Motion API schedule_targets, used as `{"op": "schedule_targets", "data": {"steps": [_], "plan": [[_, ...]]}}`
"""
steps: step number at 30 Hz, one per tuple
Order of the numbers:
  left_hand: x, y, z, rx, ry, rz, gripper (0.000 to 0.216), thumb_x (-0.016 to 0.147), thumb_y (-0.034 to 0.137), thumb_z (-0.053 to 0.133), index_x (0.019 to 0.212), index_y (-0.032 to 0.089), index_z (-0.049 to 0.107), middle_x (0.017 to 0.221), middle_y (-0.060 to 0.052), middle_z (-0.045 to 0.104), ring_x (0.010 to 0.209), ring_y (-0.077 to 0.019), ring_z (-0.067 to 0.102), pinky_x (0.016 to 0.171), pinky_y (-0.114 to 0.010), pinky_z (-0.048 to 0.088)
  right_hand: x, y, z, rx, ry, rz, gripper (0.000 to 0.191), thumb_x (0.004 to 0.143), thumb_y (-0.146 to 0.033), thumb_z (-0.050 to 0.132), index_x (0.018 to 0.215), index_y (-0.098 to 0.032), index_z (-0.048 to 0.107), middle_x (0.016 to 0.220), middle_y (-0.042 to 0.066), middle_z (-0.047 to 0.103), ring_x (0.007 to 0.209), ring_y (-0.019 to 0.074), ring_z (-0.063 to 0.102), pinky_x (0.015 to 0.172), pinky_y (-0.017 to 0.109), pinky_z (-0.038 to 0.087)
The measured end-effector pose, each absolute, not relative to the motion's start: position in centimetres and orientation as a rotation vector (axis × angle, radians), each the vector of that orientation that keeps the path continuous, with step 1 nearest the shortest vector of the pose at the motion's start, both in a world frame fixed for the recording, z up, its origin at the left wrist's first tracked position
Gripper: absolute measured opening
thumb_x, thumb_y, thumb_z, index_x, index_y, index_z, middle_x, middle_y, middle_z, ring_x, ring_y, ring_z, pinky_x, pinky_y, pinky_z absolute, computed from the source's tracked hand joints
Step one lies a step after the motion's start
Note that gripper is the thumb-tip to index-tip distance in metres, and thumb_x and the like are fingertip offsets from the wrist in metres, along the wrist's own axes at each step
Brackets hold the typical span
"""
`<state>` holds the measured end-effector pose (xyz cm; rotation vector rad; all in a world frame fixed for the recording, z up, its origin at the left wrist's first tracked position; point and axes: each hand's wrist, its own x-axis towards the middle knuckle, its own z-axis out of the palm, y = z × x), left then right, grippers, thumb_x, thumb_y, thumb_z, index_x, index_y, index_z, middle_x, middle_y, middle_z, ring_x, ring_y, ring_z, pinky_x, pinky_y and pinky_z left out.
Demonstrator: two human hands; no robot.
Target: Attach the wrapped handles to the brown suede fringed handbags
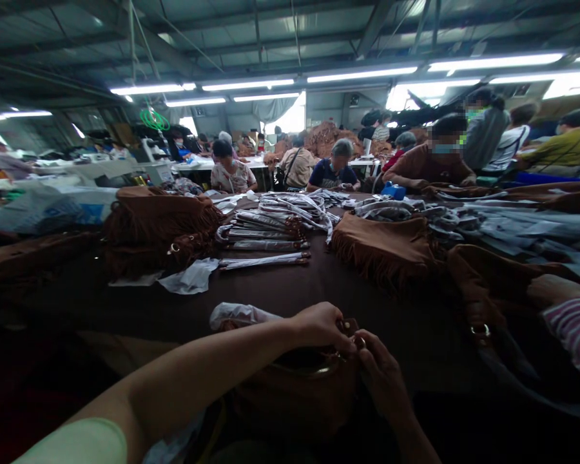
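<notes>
A brown suede bag with a gold zipper along its opening lies in front of me at the table's near edge. My left hand reaches across the bag and pinches a small brown leather strap tab that carries a gold stud. Close against it, my right hand is closed at the bag's right corner, its fingertips on a small round metal fitting. Behind my left wrist, a strap wrapped in white paper rises from the bag. Fingers cover part of the tab and fitting.
Paper-wrapped straps are piled mid-table. Fringed brown bags are stacked on the left, and another fringed bag lies on the right. A co-worker's striped sleeve reaches in beside a brown bag. Several people sit across the table.
</notes>
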<state>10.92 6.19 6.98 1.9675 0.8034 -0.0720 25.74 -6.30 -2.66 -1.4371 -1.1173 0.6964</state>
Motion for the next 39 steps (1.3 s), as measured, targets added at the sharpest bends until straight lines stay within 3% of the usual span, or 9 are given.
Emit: {"op": "schedule_targets", "data": {"steps": [5, 9, 15, 19, 33, 39], "plan": [[10.9, 4.9, 5.7, 2.085, 0.927, 0.008, 0.07, 0.041, 0.063, 0.079, 0.095, 0.02, 0.065, 0.084, 0.0, 0.065, 0.075, -0.0192, 0.059, 0.056, -0.024, 0.039, 25.4, -6.3, -2.6, -1.399, -1.012, 0.769, 0.04, 0.081, -0.054, 0.058, 0.105, -0.023, 0.067, 0.109, 0.009, 0.071, 0.101, 0.0284, 0.065, 0.082, 0.034, 0.054], [11.0, 4.3, 5.2, 2.131, 0.907, 0.028, 0.07, 0.041, 0.058, 0.08, 0.1, 0.022, 0.064, 0.093, -0.001, 0.066, 0.082, -0.0216, 0.06, 0.061, -0.025, 0.041, 25.6, -6.2, -3.2, -1.418, -0.961, 0.805, 0.043, 0.08, -0.056, 0.059, 0.107, -0.023, 0.067, 0.109, 0.009, 0.071, 0.101, 0.0284, 0.065, 0.083, 0.034, 0.054], [11.1, 3.8, 3.9, 2.084, 0.911, -0.003, 0.062, 0.047, 0.053, 0.079, 0.1, 0.024, 0.066, 0.092, 0.0, 0.067, 0.082, -0.021, 0.061, 0.063, -0.025, 0.042, 26.5, -6.5, -4.1, -1.398, -0.936, 0.899, 0.046, 0.086, -0.057, 0.05, 0.115, -0.023, 0.064, 0.117, 0.009, 0.068, 0.109, 0.0273, 0.062, 0.092, 0.038, 0.05], [10.9, 4.0, 2.9, 2.023, 0.885, 0.061, 0.061, 0.045, 0.052, 0.081, 0.097, 0.023, 0.066, 0.091, 0.0, 0.066, 0.082, -0.0203, 0.059, 0.064, -0.025, 0.044, 26.8, -6.9, -3.9, -1.349, -1.029, 0.929, 0.052, 0.08, -0.047, 0.064, 0.127, -0.027, 0.055, 0.13, 0.008, 0.061, 0.121, 0.0268, 0.055, 0.099, 0.039, 0.046], [10.5, 3.7, 1.3, 1.855, 0.828, 0.158, 0.063, 0.041, 0.05, 0.084, 0.093, 0.018, 0.066, 0.083, 0.001, 0.066, 0.076, -0.0178, 0.06, 0.066, -0.024, 0.043, 26.9, -6.5, -4.0, -1.527, -1.283, 0.607, 0.036, 0.083, -0.049, 0.055, 0.108, -0.025, 0.064, 0.107, 0.006, 0.068, 0.1, 0.0247, 0.065, 0.084, 0.032, 0.053], [10.5, 3.9, 1.0, 1.856, 0.86, 0.164, 0.067, 0.039, 0.051, 0.084, 0.095, 0.018, 0.065, 0.086, 0.0, 0.065, 0.078, -0.0188, 0.059, 0.063, -0.024, 0.043, 26.6, -6.6, -4.5, -1.554, -1.225, 0.614, 0.038, 0.083, -0.048, 0.057, 0.114, -0.026, 0.063, 0.118, 0.007, 0.065, 0.109, 0.0256, 0.061, 0.092, 0.035, 0.05]]}}
